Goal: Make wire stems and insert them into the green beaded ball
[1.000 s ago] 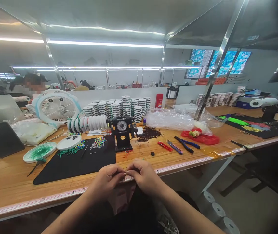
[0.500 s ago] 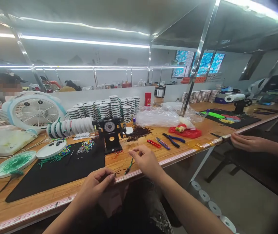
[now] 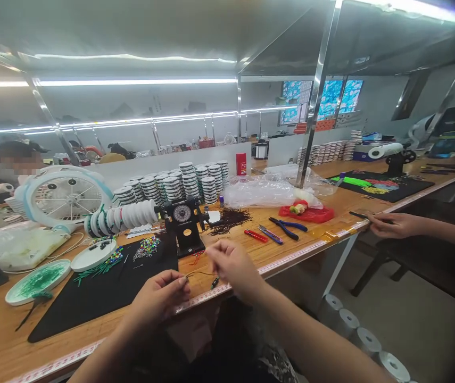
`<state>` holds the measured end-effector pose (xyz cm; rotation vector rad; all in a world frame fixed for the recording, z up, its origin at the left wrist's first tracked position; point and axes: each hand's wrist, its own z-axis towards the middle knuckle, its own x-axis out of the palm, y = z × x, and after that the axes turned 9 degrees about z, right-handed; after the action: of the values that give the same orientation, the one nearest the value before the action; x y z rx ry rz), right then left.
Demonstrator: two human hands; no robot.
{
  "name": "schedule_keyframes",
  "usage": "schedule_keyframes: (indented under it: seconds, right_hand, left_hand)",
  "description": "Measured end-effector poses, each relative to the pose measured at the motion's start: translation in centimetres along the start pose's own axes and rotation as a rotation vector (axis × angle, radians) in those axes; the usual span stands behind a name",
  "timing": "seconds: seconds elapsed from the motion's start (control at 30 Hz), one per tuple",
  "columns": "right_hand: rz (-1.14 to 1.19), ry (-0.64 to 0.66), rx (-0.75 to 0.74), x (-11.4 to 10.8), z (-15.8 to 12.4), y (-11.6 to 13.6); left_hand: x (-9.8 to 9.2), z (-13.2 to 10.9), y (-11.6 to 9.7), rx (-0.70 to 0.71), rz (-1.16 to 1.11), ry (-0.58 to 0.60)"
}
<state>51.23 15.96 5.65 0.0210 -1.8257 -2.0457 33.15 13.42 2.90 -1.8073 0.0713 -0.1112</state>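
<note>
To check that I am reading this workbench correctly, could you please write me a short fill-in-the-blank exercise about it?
1. A thin cord runs between the left hand and the right hand, with a small dark bead nearer the ____ hand.
2. Below the left hand lies a ____ mat.
3. The pliers on the table have ____ handles.
4. The round white fan stands to the ____ of the dial-faced device.

Missing words: right; black; blue; left.
</note>
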Motion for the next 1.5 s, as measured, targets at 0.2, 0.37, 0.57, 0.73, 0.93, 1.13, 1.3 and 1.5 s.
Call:
schedule_keyframes:
  seconds: [0.2, 0.37, 0.57, 0.73, 0.93, 1.13, 1.3, 1.5]
  right_hand:
    - [-0.853, 0.219, -0.412, 3.0, -3.8, -4.2]
    - [-1.051, 0.268, -0.453, 2.2, -3.5, -5.2]
    - [-0.816, 0.0, -0.459, 1.1, -1.4, -3.7]
    - [-0.657, 0.047, -0.271, 0.7, 1.1, -3.3]
    - [-0.49, -0.083, -0.258, -0.7, 3.7, -2.9]
    - [-0.299, 0.061, -0.101, -1.9, 5.3, -3.2]
    - [-0.042, 0.138, 0.005, -1.7, 4.8, -2.9]
    - [0.188, 0.11, 0.075, -1.2, 4.9, -3.1]
  left_hand:
    - [1.1, 1.3, -1.8, -0.132, -0.198, -0.011]
    - [0.8, 1.9, -2.2, -0.132, -0.248, 0.002]
    - [0.3, 2.7, -2.5, -0.083, -0.219, 0.024]
    - [0.0, 3.1, -3.4, -0.096, -0.15, 0.087]
    - [-0.5, 3.5, -3.9, -0.101, -0.099, 0.154]
    - [-0.1, 3.4, -3.1, -0.036, -0.075, 0.177]
    - [0.3, 3.6, -2.6, 0.016, -0.08, 0.179]
    - [0.4, 4.0, -2.7, 0.055, -0.094, 0.185]
